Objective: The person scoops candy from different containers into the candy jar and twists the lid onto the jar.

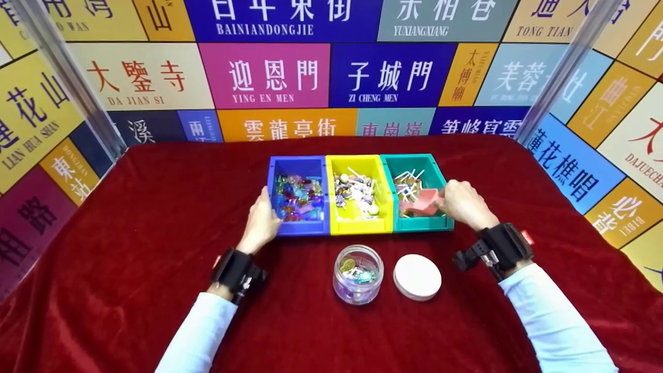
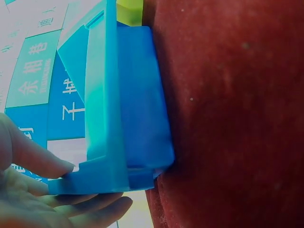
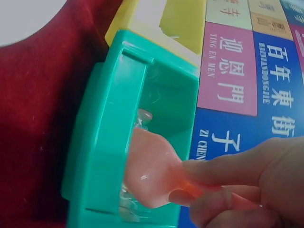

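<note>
With the jar [image 1: 357, 296] as the centre of my clock, my right hand [image 1: 466, 204] is at two o'clock, fingers curled round the handle of a pink scoop [image 1: 426, 203]. I grip it close behind the bowl, I'd say for better control of its tilt. The bowl lies aslant inside the green bin [image 1: 422, 224] at one o'clock, by the small sticks and clear pieces there; whether it carries any, I can't tell.

At ten o'clock my left hand [image 1: 260, 223] grasps the near left corner of the blue bin [image 1: 301, 228], thumb over the rim, other fingers on the outside beneath it. The three bins stand side by side, the yellow bin [image 1: 362, 226] at twelve between the others, so my hold at one end probably steadies the row against the scoop's push at the other. Separate bins presumably keep the bits sorted: translucent coloured pieces in the blue, mostly pale bits and sticks in the yellow.

The jar stands upright on the red-covered desk [image 1: 155, 248], a few green and white bits inside. Its white lid [image 1: 417, 275] lies flat at three o'clock, just beside it, which leaves the mouth free and the lid within easy reach.
</note>
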The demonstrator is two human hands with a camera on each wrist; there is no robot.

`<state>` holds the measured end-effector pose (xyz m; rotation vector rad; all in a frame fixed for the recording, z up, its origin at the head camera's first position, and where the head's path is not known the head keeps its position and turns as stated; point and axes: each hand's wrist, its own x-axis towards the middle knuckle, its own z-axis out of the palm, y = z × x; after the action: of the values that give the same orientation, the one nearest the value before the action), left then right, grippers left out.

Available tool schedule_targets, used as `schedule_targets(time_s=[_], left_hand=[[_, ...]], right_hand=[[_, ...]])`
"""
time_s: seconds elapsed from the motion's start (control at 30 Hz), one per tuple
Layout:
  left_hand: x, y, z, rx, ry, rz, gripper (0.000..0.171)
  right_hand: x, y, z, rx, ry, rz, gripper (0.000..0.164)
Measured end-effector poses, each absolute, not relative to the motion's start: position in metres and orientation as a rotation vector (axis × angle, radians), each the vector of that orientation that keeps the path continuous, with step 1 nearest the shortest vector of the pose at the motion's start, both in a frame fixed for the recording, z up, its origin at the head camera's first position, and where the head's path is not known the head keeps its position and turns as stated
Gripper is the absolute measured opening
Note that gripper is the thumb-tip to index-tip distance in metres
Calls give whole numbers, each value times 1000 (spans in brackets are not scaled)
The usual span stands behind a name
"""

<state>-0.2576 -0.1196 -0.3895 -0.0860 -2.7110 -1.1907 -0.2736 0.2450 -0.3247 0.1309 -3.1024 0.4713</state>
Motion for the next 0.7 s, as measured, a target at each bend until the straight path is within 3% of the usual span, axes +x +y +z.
schedule_targets(time_s=[0.4, 0.7], left_hand=[[-258, -122, -389, -93, -2725, -1184, 71], [-258, -122, -390, -97, -2729, -1171, 69]], right_hand=[[-288, 239, -343, 130, -3075, 562, 36], [-290, 237, -354, 103, -2970, 578, 21]])
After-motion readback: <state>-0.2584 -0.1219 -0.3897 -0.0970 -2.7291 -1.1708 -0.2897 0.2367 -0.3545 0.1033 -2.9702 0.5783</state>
